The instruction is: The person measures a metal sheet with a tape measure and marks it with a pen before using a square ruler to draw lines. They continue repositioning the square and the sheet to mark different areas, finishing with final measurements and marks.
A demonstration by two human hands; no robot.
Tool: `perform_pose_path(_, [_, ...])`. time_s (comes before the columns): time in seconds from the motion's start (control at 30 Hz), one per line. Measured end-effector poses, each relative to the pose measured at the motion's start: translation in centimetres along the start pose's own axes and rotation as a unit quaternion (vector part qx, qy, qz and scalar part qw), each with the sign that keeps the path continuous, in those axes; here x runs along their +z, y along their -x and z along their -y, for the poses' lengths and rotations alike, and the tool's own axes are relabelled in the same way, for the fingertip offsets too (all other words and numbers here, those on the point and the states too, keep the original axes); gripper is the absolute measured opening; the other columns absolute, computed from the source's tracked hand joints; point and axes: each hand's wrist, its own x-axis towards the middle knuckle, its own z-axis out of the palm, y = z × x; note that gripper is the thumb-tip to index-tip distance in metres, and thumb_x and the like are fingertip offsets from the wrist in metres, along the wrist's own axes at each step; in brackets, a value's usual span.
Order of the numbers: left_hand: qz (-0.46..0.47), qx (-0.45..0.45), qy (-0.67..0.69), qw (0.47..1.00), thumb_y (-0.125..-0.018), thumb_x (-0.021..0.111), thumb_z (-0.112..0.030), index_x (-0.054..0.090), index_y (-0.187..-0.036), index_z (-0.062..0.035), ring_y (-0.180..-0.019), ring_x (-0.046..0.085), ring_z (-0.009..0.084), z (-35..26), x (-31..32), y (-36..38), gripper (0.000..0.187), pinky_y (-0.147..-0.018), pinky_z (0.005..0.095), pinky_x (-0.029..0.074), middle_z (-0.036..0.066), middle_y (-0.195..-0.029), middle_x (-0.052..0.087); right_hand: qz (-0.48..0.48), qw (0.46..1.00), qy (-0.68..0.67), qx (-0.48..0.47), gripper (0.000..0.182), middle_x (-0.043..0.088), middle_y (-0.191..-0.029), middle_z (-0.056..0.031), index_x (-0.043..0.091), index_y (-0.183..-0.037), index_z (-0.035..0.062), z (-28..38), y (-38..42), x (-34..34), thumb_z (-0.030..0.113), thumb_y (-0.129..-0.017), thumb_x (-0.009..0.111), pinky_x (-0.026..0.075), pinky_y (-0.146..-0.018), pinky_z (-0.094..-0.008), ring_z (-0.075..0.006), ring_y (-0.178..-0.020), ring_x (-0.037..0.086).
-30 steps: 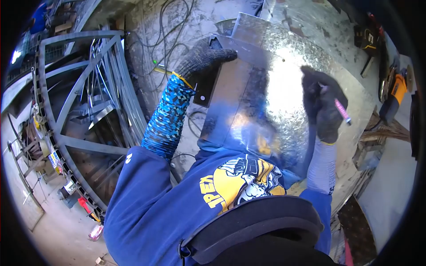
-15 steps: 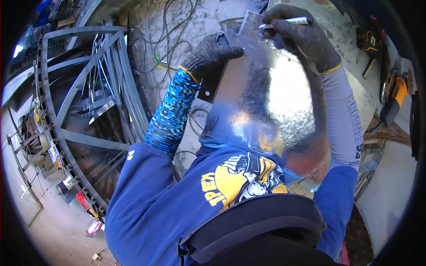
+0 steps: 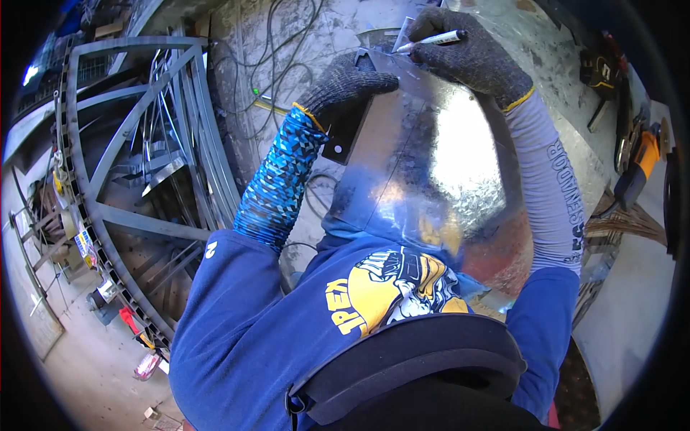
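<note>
A shiny metal sheet (image 3: 402,136) lies in front of my body, with a thin line running along its surface. My left hand (image 3: 345,87), in a dark knit glove, is closed at its far left edge, its thumb lying over the top. Under that hand, a dark flat metal piece with a round hole (image 3: 346,136) sticks out along the edge; how much of it the hand grips is hidden. My right hand (image 3: 474,61), gloved too, pinches a white marker pen (image 3: 440,39). The pen's tip points left, at the sheet's far end beside a narrow metal strip (image 3: 405,32).
To the left stands a curved steel frame (image 3: 136,224) with metal strips inside it. Cables (image 3: 269,65) lie on the floor ahead. A tape measure (image 3: 600,72) and an orange-handled tool (image 3: 647,154) are at the right. A reddish surface (image 3: 496,262) shows beside the sheet.
My right hand has moved left and slightly down, bringing the marker pen's tip to the sheet's far end. My left hand has barely shifted.
</note>
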Motion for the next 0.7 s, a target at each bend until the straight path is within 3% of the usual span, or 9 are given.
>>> perform_pose_path(0.27, [0.008, -0.01, 0.021, 1.0, -0.086, 0.083, -0.024, 0.074, -0.108, -0.0026, -0.085, 0.066, 0.0136, 0.3, 0.0, 0.0, 0.033, -0.079, 0.0316, 0.055, 0.006, -0.098, 0.074, -0.012, 0.999, 0.043, -0.025, 0.01, 0.069, -0.086, -0.0001, 0.07, -0.095, 0.0078, 0.5, 0.4, -0.1, 0.016, -0.089, 0.073, 0.054, -0.076, -0.0276, -0.0093, -0.082, 0.064])
perform_pose_path(0.37, [0.01, -0.016, -0.001, 1.0, -0.086, 0.082, -0.024, 0.073, -0.109, -0.0017, -0.084, 0.067, 0.0143, -0.3, 0.0, 0.1, 0.034, -0.079, 0.0324, 0.055, 0.006, -0.098, 0.074, -0.021, 1.0, -0.01, -0.012, 0.01, 0.068, -0.082, 0.0011, 0.07, -0.094, 0.0085, 1.4, 1.1, -0.5, 0.016, -0.089, 0.074, 0.053, -0.068, -0.0259, -0.0071, -0.074, 0.062])
perform_pose_path(0.47, [0.021, -0.003, 0.041, 0.999, -0.087, 0.081, -0.022, 0.073, -0.11, -0.0007, -0.086, 0.067, 0.0144, 0.6, 0.1, -0.3, 0.033, -0.081, 0.0324, 0.055, 0.006, -0.099, 0.074, 0.02, 0.998, -0.005, 0.067, 0.011, 0.066, -0.077, 0.002, 0.071, -0.094, 0.0083, 2.2, 2.1, -2.0, 0.017, -0.089, 0.075, 0.049, -0.058, -0.0235, -0.0045, -0.066, 0.059])
perform_pose_path(0.63, [0.046, -0.019, 0.071, 0.996, -0.09, 0.077, -0.019, 0.073, -0.111, -0.0008, -0.089, 0.066, 0.014, 1.1, 0.0, -0.5, 0.028, -0.085, 0.0311, 0.054, 0.006, -0.1, 0.074, 0.004, 0.992, 0.127, 0.01, 0.016, 0.063, -0.073, 0.003, 0.072, -0.092, 0.0085, 2.3, 4.6, -4.0, 0.023, -0.089, 0.079, 0.046, -0.054, -0.0219, -0.0033, -0.063, 0.056])
perform_pose_path(0.7, [0.047, -0.036, 0.115, 0.992, -0.087, 0.081, -0.027, 0.074, -0.114, -0.0016, -0.092, 0.068, 0.0176, 1.1, 0.1, -0.5, 0.038, -0.087, 0.0345, 0.055, 0.008, -0.103, 0.075, -0.002, 0.993, 0.117, 0.015, 0.018, 0.063, -0.072, 0.0032, 0.072, -0.092, 0.0088, 2.7, 5.8, -4.6, 0.025, -0.089, 0.08, 0.045, -0.054, -0.022, -0.0034, -0.063, 0.056])
